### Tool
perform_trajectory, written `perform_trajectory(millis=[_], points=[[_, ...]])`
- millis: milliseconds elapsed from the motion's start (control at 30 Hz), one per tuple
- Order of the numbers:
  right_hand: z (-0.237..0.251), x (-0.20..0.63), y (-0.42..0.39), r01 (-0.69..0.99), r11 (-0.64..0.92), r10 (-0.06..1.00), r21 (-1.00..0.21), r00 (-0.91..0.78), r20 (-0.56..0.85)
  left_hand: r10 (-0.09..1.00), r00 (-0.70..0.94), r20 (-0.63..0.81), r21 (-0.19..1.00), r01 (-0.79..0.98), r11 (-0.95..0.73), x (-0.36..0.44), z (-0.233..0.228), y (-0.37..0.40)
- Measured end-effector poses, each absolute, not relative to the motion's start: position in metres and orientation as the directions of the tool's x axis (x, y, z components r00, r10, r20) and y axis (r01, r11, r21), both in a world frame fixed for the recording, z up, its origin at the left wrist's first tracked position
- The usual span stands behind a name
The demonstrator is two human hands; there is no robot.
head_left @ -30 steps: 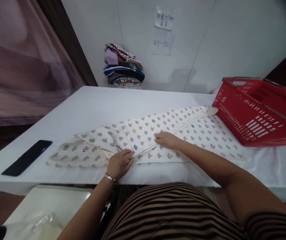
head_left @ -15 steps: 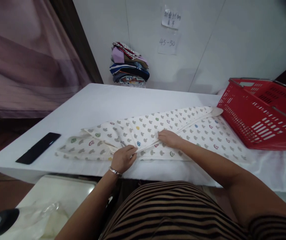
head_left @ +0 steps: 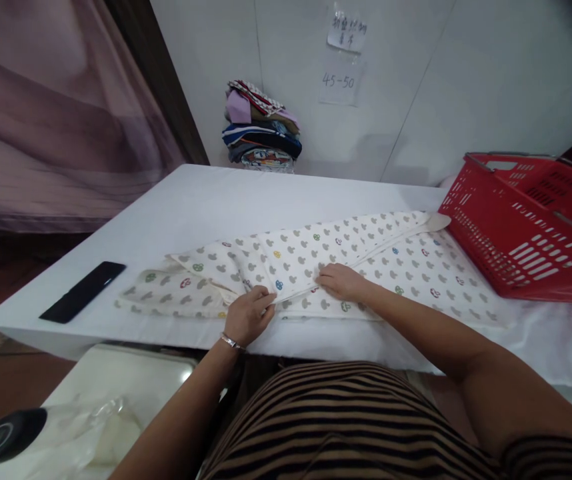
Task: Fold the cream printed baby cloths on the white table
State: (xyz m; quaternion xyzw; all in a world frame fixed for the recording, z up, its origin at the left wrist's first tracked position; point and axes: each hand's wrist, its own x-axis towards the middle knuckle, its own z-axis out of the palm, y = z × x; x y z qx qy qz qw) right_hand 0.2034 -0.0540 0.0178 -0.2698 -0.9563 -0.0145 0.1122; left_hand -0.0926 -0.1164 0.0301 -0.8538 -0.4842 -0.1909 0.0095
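Observation:
A white cloth printed with grey and a few coloured mushrooms (head_left: 296,250) lies partly folded over itself along the front of the table. Its upper layer ends in a slanting edge that runs up to the right. My left hand (head_left: 250,313), with a bracelet at the wrist, is closed on that edge near the front. Farther right, my right hand (head_left: 341,280) pinches the same edge with its fingers together. Both palms face down, so the fingertips are partly hidden. Loose creases and a turned-up flap show left of my left hand.
A red plastic basket (head_left: 531,233) stands at the right, against the cloth's far right end. On the white-covered table (head_left: 206,207), a black flat object (head_left: 83,291) lies at the left. Folded fabrics (head_left: 263,127) are stacked by the wall. A white stool-like surface (head_left: 131,373) is below left.
The view has shifted slightly. Both hands keep their places on the cloth's edge, and the cloth looks nearly the same.

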Motion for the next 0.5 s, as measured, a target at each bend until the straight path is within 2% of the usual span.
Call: perform_trajectory(millis=[267,500], points=[[0.023,0.195,-0.059,0.549,0.835,0.526,0.026,-0.812,0.253,0.773,0.469,0.427,0.087,0.830,-0.551,-0.097,0.036,-0.113],[0.022,0.197,-0.040,0.607,0.791,0.585,0.075,-0.786,0.202,0.701,0.462,0.544,0.052,0.815,-0.577,-0.104,0.051,-0.094]])
